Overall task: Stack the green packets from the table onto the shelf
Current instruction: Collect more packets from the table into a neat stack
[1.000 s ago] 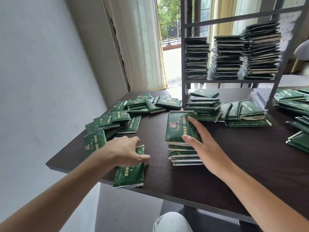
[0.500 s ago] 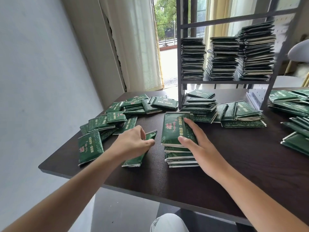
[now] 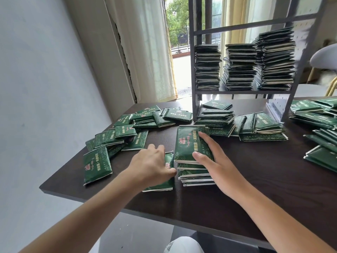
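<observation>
A person's left hand (image 3: 151, 167), gripping one flat green foil packet (image 3: 165, 181), has slid it across the dark wooden table (image 3: 255, 189) against a short pile of packets (image 3: 193, 157) steadied by the flat, spread right hand (image 3: 213, 161), readying another batch for the metal shelf (image 3: 242, 91).

A grey wall (image 3: 42, 79) fills the left side, with a dark crack (image 3: 125, 70) along its edge beside pale curtains (image 3: 149, 52). Through the doorway (image 3: 179, 52) show trees, a fence and wet pavement. A white chair (image 3: 323, 59) stands at far right, partly cut off and blurred
</observation>
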{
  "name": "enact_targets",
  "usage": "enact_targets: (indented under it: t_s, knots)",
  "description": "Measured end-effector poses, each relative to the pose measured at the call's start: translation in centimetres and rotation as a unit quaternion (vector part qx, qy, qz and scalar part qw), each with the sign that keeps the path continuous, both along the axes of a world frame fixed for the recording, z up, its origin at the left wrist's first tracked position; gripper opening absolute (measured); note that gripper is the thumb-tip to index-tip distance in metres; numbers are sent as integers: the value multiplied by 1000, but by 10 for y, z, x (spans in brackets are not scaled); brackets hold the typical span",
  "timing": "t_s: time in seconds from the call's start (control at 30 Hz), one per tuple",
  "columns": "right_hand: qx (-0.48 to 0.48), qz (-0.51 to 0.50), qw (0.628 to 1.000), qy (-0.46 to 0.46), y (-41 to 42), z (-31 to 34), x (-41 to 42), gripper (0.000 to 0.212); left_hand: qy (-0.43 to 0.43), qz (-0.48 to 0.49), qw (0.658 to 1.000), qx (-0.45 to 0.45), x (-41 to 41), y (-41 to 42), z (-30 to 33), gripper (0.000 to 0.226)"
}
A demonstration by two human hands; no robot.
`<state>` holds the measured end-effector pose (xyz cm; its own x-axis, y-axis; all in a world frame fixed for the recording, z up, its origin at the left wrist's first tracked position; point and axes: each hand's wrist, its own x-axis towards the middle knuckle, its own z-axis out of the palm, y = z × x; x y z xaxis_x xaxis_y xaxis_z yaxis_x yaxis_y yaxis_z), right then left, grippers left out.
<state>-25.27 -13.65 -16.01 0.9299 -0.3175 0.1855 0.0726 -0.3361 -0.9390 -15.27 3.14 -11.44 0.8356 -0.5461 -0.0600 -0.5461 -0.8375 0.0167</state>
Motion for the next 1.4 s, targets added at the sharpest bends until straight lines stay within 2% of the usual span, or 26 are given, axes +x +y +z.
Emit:
enact_targets:
  t_s: [0.17,0.3,0.37,0.47,0.53,0.63,0.73,0.9,1.03,1.1,1.2,1.27,1.33,1.4]
  knots:
    - [-4,-1,1000,-4,-1,-1,0,60,15,-51,998,12,4,-2,8,68]
    - [-7,-1,1000,4,-1,-1,-1,60,58,-46,996,-52,16,5,13,56]
    - [-7,4,1000,8,-1,-1,-1,61,65,-42,993,-88,19,8,16,43]
    - [-5,6,1000,3,-1,0,-1,66,29,-16,989,-144,21,8,20,26]
    - [-1,5,1000,3,0,0,-1,73,3,8,986,-166,23,9,23,22]
    - [3,7,1000,5,0,1,-1,82,-23,14,974,-225,25,9,27,34]
    - [9,10,1000,5,0,0,-2,81,-27,16,942,-334,25,6,35,42]
    - [11,11,1000,6,0,0,-1,79,92,50,841,-531,24,-2,56,43]
    - [13,12,1000,6,0,1,-2,79,248,57,754,-605,23,-10,60,43]
    - [18,10,1000,5,1,2,-3,80,295,50,752,-588,15,-15,54,54]
    - [46,17,999,-3,3,3,-4,80,285,18,814,-506,1,-19,40,83]
    - [86,29,996,-12,5,8,-4,76,301,6,832,-467,-5,-23,30,94]
    - [147,42,988,-16,8,14,-5,74,340,28,812,-474,-9,-27,24,97]
    - [184,46,982,-14,8,18,-6,74,391,61,764,-509,-12,-31,22,94]
